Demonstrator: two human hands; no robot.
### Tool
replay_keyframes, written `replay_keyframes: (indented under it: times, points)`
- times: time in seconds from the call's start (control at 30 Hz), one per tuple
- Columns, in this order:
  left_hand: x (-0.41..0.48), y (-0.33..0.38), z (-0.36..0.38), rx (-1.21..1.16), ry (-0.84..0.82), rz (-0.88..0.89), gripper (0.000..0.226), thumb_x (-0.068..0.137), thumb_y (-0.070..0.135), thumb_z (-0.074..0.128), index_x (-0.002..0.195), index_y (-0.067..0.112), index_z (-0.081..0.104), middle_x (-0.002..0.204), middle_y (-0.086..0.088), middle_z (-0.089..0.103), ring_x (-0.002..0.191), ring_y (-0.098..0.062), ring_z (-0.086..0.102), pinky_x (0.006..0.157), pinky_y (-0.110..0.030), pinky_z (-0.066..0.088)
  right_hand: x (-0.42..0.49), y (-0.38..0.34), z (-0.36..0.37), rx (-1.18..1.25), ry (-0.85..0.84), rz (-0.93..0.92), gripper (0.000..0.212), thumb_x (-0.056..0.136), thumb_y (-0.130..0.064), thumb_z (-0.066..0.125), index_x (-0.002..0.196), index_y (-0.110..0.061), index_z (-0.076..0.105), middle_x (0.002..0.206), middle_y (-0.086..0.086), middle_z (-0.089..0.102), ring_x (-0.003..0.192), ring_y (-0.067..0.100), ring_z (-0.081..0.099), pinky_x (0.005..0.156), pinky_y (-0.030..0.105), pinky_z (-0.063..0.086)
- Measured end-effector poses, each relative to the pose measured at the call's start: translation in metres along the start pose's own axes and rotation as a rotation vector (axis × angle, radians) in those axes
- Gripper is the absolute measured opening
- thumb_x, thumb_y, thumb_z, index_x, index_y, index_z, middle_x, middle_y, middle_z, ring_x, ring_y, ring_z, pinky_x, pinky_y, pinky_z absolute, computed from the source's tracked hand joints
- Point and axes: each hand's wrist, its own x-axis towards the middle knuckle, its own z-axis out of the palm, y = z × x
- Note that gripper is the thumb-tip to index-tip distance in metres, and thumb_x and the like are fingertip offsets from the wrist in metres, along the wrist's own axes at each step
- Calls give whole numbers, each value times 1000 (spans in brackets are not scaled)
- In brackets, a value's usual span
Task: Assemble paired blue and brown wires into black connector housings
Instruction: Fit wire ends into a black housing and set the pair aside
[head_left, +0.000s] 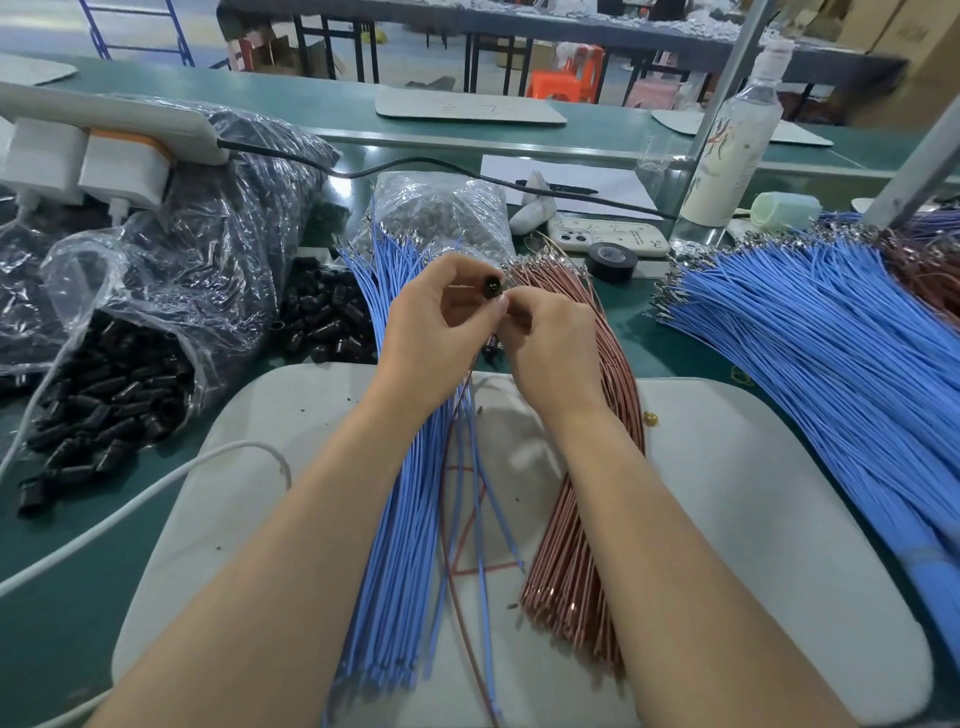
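Before you lies a green worktable (675, 353), and on it a pale grey rounded pad (753, 493) under both your forearms. At your right a wide fan of blue insulated wires (831, 338) spreads over the table. At your left a clear plastic bag (156, 322) spills black connector housings. On the pad a bundle of blue wires (400, 519) lies beside a bundle of brown wires (576, 561). A clear plastic bottle (732, 135) stands far right; the marks on its label are too blurred to read. Your left hand (436, 332) pinches one black connector housing (492, 287) above the bundles. Your right hand (550, 343) touches this housing with curled fingertips; whether they hold a wire, I cannot tell.
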Motion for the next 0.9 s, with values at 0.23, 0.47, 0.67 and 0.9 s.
replay_keyframes:
  times: [0.23, 0.47, 0.67, 0.9]
  points:
    - [0, 1, 0, -6, -6, 15, 26, 80, -4, 68, 86, 21, 61, 82, 8, 67, 76, -1, 65, 73, -14, 50, 0, 2, 1, 0, -18, 26, 12, 87, -9, 61, 81, -10, 71, 66, -6, 60, 62, 11, 54, 59, 23, 40]
    - [1, -2, 1, 18, -30, 11, 28, 83, -2, 66, 87, 24, 60, 85, 9, 65, 80, 0, 64, 76, -15, 50, 0, 1, 1, -29, -47, 49, 11, 86, -8, 61, 88, -9, 72, 78, 6, 70, 72, 20, 60, 68, 34, 48]
    - [4, -6, -4, 114, 42, -27, 25, 89, 0, 55, 106, 17, 63, 97, 8, 67, 94, -4, 64, 88, -19, 49, 4, -11, -5, 172, -23, 104, 34, 90, -5, 54, 123, -10, 59, 102, -2, 66, 94, 8, 61, 89, 22, 49]
    - [10, 1, -10, 238, -77, -178, 34, 95, 7, 47, 127, 11, 54, 111, 2, 66, 103, -10, 63, 99, -30, 46, 8, -14, -9, 253, 68, 105, 16, 92, -12, 60, 106, -8, 65, 95, 0, 68, 87, 11, 64, 82, 23, 50]
